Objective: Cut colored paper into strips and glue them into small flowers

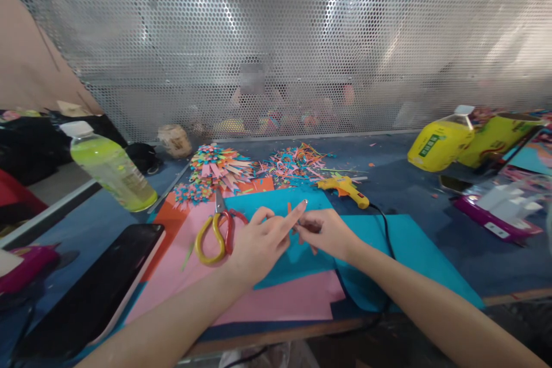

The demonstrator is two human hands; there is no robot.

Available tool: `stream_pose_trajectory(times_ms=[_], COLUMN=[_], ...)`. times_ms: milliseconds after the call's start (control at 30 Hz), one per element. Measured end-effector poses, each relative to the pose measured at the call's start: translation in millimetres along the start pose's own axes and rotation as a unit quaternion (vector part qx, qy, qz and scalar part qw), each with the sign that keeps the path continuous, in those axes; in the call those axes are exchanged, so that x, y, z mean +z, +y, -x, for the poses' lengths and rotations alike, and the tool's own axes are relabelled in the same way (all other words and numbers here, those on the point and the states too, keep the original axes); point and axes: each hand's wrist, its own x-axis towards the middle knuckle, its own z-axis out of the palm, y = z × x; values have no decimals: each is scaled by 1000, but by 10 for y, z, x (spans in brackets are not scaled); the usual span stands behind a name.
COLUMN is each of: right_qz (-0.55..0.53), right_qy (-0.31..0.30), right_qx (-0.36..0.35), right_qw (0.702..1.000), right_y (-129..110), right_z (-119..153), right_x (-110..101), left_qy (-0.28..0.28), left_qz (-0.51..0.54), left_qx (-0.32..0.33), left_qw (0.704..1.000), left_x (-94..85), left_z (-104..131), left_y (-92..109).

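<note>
Both my hands meet over the blue paper sheet (245,204). My right hand (325,232) is closed, its thumb and fingertips pinched on a thin orange paper strip (289,207). My left hand (265,238) touches it from the other side, index finger stretched out and the other fingers curled in at the strip; its grip is partly hidden. Scissors (211,238) with one yellow and one red handle loop lie beside my left hand. A yellow glue gun (345,188) rests beyond my right hand, its black cord running toward the table's front edge.
Behind the hands lie a fringed paper-strip piece (222,167) and loose strips (297,161). Pink paper (276,305) lies below. A phone (95,287) and drink bottle (112,167) stand left; a yellow bottle (442,141) and purple box (495,218) right. A perforated metal screen (276,29) bounds the back.
</note>
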Motion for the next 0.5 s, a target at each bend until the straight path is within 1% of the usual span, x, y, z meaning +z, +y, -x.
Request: stream_pose_trajectory(times_ms=[167,500], right_qz=[-1,30], right_qy=[-3,0], right_qx=[3,-9], right_qw=[1000,999], right_y=[3,-16], right_z=[-2,11], right_x=[0,-15], left_qy=[-7,-18], left_qz=[8,24], left_qx=[-4,-12], left_qw=[1000,999], left_x=[-7,-13], left_z=[-4,-2], left_y=[2,-5])
